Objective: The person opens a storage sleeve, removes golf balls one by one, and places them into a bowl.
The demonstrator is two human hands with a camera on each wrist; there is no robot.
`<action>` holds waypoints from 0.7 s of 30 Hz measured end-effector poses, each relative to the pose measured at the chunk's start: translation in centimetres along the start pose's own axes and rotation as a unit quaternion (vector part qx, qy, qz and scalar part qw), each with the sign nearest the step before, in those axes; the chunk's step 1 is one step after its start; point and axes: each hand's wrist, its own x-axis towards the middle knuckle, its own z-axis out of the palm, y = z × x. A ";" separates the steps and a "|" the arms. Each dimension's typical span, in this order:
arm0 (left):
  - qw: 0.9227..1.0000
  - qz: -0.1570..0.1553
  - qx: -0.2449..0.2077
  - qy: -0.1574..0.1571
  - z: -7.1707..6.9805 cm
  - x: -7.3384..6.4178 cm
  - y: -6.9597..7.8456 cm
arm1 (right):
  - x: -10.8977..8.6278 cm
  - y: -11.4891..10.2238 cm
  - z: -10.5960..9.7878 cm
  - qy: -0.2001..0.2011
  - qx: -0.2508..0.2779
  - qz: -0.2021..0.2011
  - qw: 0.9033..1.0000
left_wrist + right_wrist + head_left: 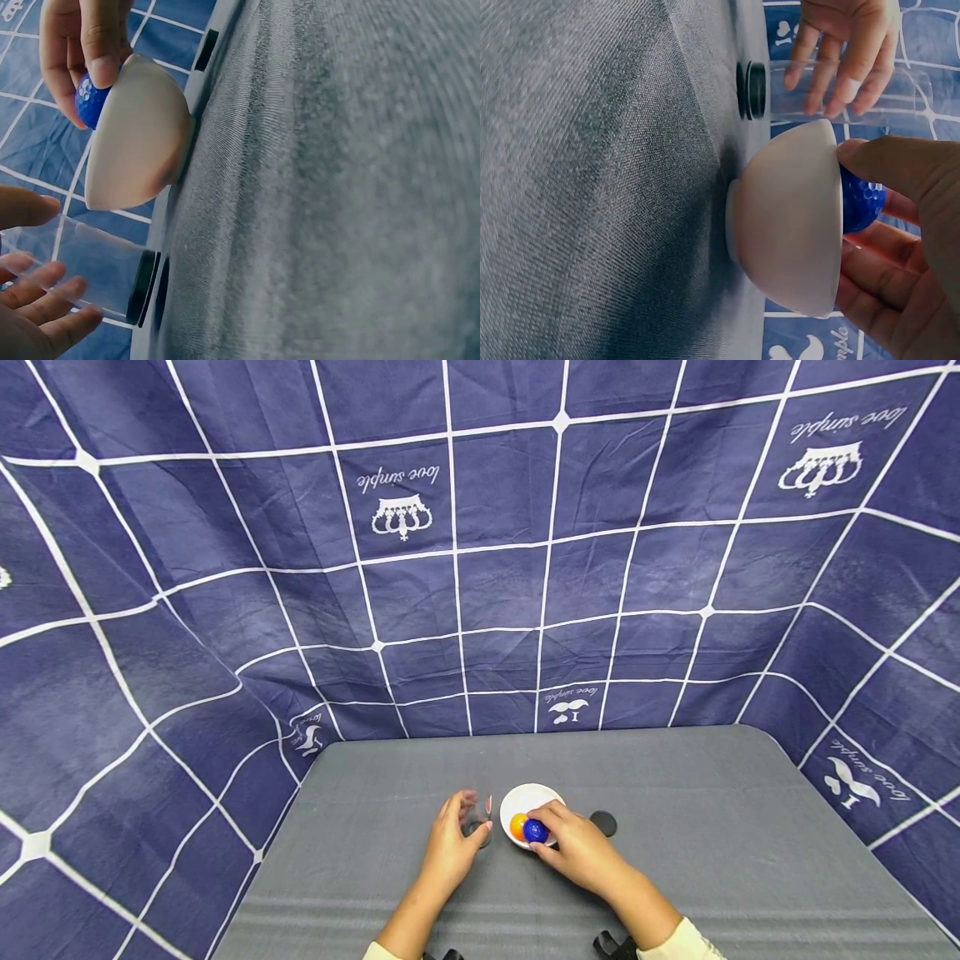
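A white bowl (pixel 531 797) stands upright on the grey table, with an orange ball (pixel 517 824) and a blue dimpled ball (pixel 536 832) at its near side. My right hand (pixel 583 853) pinches the blue ball between thumb and fingers at the bowl's rim, the thumb touching that rim in the right wrist view. To the left of the bowl, my left hand (pixel 448 843) curls its fingers and thumb round a clear plastic jar (pixel 105 259). The jar stands upright, its black bottom end (pixel 757 91) down at the tabletop. In both wrist views the bowl hides the orange ball.
A flat black disc (pixel 603 823) lies on the table just right of the bowl, close to my right hand. Grey cloth covers the table (pixel 705 827). Behind and on both sides hangs a blue curtain (pixel 502 585) with white grid lines.
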 end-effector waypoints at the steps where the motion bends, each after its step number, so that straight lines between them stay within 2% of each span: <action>1: 1.000 -0.003 -0.001 -0.003 0.0 0.0 0.0 | 0.0 0.0 0.0 -0.003 -0.002 -0.002 1.000; 6: 1.000 -0.023 -0.010 -0.017 -0.1 -0.2 -0.1 | 0.0 0.0 0.1 -0.020 -0.011 -0.012 1.000; 12: 0.998 -0.045 -0.043 -0.024 0.0 -0.2 -0.3 | 0.1 -0.3 0.1 -0.007 -0.015 -0.031 0.999; 21: 0.997 -0.042 -0.054 -0.026 0.1 -0.1 -0.8 | 0.0 -0.4 0.1 -0.014 -0.010 -0.019 1.000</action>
